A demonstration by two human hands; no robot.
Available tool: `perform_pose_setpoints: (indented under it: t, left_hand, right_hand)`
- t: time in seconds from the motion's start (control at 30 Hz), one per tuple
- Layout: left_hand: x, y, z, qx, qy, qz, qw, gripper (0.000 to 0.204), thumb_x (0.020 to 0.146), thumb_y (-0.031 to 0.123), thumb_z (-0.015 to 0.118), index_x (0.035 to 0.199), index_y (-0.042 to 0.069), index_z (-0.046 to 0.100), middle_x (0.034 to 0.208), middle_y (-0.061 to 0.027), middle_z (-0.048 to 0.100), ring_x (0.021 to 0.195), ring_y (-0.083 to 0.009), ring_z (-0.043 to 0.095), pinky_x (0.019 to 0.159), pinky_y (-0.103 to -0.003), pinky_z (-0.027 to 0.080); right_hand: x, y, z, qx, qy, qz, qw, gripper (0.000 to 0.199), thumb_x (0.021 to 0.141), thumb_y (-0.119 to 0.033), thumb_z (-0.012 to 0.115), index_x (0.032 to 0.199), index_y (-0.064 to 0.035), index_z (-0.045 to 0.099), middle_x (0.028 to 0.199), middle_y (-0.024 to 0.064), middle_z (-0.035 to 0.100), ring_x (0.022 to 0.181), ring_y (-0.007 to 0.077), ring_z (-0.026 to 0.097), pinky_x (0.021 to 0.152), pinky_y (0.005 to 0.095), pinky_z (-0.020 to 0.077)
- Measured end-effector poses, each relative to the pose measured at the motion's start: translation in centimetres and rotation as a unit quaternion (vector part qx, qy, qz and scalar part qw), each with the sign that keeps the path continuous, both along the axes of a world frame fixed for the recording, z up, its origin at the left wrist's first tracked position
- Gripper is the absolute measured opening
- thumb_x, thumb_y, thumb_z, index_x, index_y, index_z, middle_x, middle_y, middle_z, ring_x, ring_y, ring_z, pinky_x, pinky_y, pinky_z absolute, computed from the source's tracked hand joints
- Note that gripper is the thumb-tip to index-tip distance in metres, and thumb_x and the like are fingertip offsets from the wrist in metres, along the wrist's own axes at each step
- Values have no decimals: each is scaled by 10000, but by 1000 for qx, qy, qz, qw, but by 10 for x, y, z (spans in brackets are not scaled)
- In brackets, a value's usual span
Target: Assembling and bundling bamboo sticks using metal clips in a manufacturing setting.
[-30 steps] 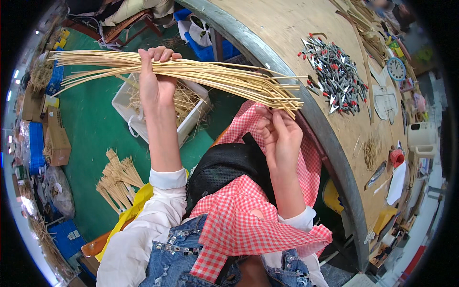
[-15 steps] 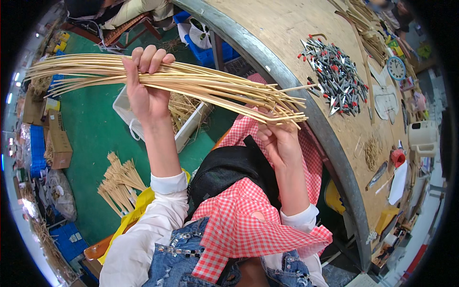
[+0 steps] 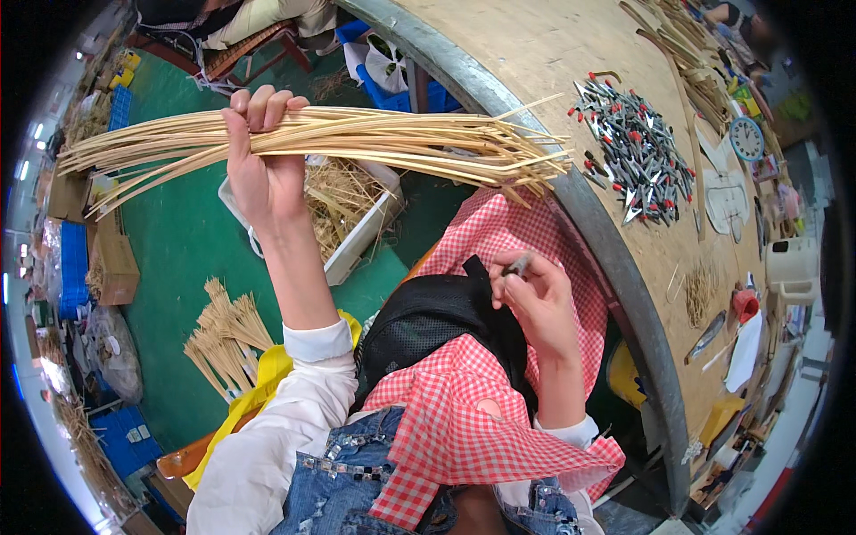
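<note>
My left hand (image 3: pixel 267 174), raised at the left, is closed round a bundle of thin pale cane strips (image 3: pixel 392 138). The bundle lies nearly level, its ends fanning out at the left. At the right its uneven tips reach over the metal table edge. Below those tips and apart from them, my right hand (image 3: pixel 546 308) is closed in a pinch. A small grey-brown thing (image 3: pixel 515 267) shows between its fingertips, too small to name. Red-and-white checked cloth (image 3: pixel 481 223) and a black mesh piece (image 3: pixel 446 312) lie over my lap below.
On the wooden table (image 3: pixel 499 45) at the right lies a heap of small clamps (image 3: pixel 637 152) with red tips. A white bin (image 3: pixel 379 218) of straw-like scraps stands on the green floor. More cane bundles (image 3: pixel 223 330) are at the lower left. A person's leg (image 3: pixel 259 20) shows at the far left.
My right hand has come away from the bundle's right end and moved down, with a small grey-brown thing now visible in its fingers. The bundle's right end has risen.
</note>
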State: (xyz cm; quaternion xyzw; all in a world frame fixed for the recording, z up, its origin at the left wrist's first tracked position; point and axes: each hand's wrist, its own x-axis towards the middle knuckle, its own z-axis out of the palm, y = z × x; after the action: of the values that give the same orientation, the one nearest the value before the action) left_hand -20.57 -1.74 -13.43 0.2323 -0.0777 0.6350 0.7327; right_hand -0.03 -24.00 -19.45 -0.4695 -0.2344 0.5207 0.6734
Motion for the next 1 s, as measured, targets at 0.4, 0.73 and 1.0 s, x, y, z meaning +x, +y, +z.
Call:
perform_pose_setpoints:
  t: [0.4, 0.73, 1.0]
  left_hand:
    - [17, -13, 3, 67, 34, -71, 995, 112, 928, 128, 530, 974, 84, 437, 775, 6, 346, 762, -137, 364, 860, -349, 345]
    - [28, -18, 4, 79, 21, -81, 993, 93, 904, 98, 543, 964, 103, 472, 758, 13, 338, 761, -138, 368, 860, -354, 341]
    - [27, -21, 7, 60, 0, -87, 994, 92, 901, 96, 547, 955, 107, 474, 755, 15, 340, 752, -135, 366, 836, -344, 339]
  right_hand:
    - [23, 44, 84, 198, -628, -63, 750, 226, 817, 76, 499, 1029, 40, 570, 949, 173, 615, 779, 314, 589, 718, 380, 486]
    - [6, 51, 62, 111, -558, 80, 818, 83, 801, 30, 596, 880, 46, 614, 796, 164, 622, 734, 311, 626, 654, 344, 482]
    - [-4, 53, 51, 81, -609, -50, 787, 127, 808, 21, 601, 934, 39, 605, 831, 188, 633, 752, 340, 626, 681, 372, 481]
